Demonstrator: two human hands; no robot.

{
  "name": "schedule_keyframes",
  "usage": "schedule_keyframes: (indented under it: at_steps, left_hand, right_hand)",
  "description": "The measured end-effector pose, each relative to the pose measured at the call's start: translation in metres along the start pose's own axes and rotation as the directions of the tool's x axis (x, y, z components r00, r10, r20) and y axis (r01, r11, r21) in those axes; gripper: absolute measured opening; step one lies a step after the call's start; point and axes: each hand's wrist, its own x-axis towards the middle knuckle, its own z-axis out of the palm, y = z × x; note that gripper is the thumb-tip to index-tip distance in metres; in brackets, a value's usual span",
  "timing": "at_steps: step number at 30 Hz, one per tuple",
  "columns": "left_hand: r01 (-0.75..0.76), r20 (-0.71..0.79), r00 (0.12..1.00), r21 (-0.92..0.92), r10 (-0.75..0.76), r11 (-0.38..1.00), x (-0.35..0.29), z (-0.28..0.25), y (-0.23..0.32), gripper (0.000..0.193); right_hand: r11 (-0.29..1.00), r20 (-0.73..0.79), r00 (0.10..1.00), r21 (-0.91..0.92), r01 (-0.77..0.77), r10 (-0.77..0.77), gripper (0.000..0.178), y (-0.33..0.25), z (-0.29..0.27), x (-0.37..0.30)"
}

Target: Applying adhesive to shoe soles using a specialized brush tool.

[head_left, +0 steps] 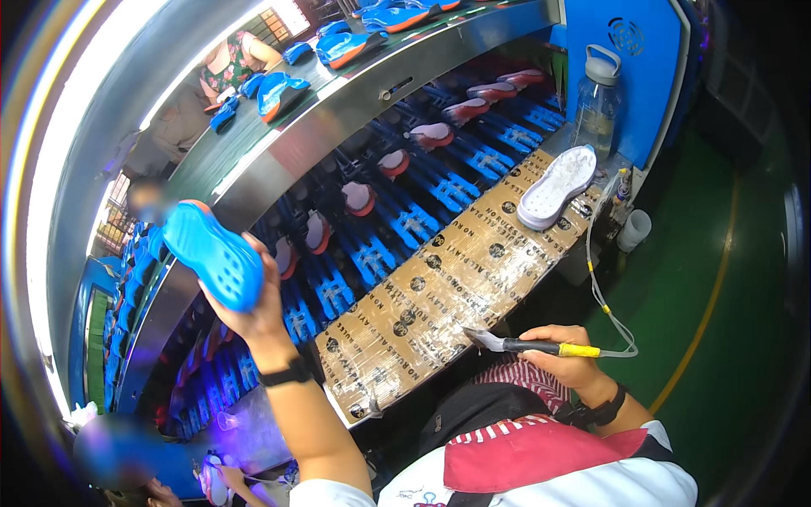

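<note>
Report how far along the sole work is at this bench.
Done, it seems: soles with reddish faces sit on the blue racks of the lower line. In hand: the left hand holds up a blue sole; the right hand holds a brush with a yellow handle, not touching the sole. Left: a stack of white soles waits on the taped cardboard bench.

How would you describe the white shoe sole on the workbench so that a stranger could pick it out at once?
Start at the cardboard-covered workbench taped over below the conveyor. Follow it to its far right end, beside the clear water bottle against the blue panel. The white sole lies there tread up, the only white sole in sight; the others are blue or orange.
</note>
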Motion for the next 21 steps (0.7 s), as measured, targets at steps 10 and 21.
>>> schedule_keyframes:
  at_steps: [10, 21]
  left_hand:
    - [0.426, -0.319, 0.864, 0.052, -0.389, 0.903, -0.159, -0.015, -0.090, 0.077]
    - [0.540, -0.367, 0.769, -0.065, -0.524, 0.839, -0.229, -0.016, -0.132, 0.071]
  right_hand:
    - [0.942, 0.062, 0.997, 0.328, -0.063, 0.045, 0.021, -0.042, 0.022, 0.028]
    - [0.651, 0.110, 0.709, -0.316, 0.690, -0.697, 0.023, -0.072, 0.095, 0.052]
